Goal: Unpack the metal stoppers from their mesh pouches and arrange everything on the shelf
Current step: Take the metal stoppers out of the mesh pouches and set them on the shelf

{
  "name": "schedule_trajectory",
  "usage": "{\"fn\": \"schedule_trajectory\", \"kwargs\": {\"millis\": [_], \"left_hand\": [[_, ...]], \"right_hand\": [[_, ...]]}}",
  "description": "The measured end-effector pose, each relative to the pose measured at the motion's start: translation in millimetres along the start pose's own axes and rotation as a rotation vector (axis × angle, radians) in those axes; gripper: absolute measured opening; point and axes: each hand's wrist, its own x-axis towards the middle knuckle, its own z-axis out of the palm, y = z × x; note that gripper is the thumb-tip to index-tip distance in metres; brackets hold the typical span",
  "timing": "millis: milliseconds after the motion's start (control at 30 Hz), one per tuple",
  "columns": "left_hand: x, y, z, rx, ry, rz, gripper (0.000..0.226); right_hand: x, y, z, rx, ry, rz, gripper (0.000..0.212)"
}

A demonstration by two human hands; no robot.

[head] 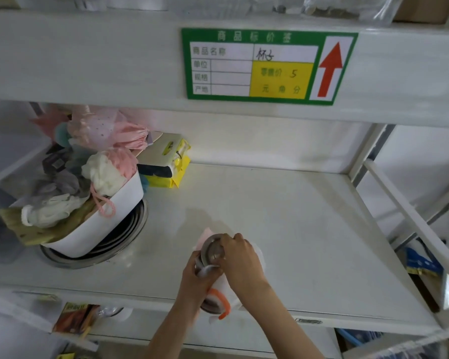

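A round metal stopper [212, 250] stands on edge above the white shelf [283, 216], near its front edge. My right hand [241, 263] grips the stopper's rim from the right. My left hand [196, 278] clasps a white mesh pouch [224, 288] with an orange drawstring [222, 303] just below the stopper. A second metal piece shows inside the pouch beneath the left hand. A pale pink pouch edge [204, 238] peeks out behind the stopper.
At the shelf's left, a white tub [109, 216] heaped with mesh pouches and cloths sits on nested metal rings [130, 229]. Yellow packets [166, 164] lie at the back. A green price tag [267, 66] hangs on the upper shelf edge. A lower shelf holds packets.
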Motion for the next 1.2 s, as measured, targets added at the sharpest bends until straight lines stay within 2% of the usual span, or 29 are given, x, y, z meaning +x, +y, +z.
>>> {"fn": "schedule_trajectory", "kwargs": {"millis": [67, 167, 333, 533, 800, 1033, 1200], "left_hand": [[0, -4, -1, -0.031, -0.022, -0.006, 0.062], [0, -11, -2, -0.050, -0.071, -0.002, 0.048], [3, -15, 1, -0.049, -0.121, 0.023, 0.067], [5, -26, 3, -0.073, -0.113, 0.042, 0.047], [2, -47, -12, -0.023, -0.049, 0.057, 0.048], [3, -53, -25, -0.017, -0.018, 0.045, 0.041], [3, -46, -24, 0.000, -0.046, 0.024, 0.027]], "right_hand": [[0, 3, 4, -0.003, 0.017, 0.002, 0.036], [-4, 4, 7, 0.009, 0.022, 0.006, 0.029], [-3, 8, 13, 0.035, 0.056, 0.003, 0.029], [26, 19, 20, -0.057, 0.134, 0.032, 0.033], [100, 33, 43, -0.194, 0.019, 0.118, 0.033], [135, 35, 50, -0.202, 0.054, 0.098, 0.040], [137, 31, 50, -0.178, 0.092, 0.089, 0.050]]}}
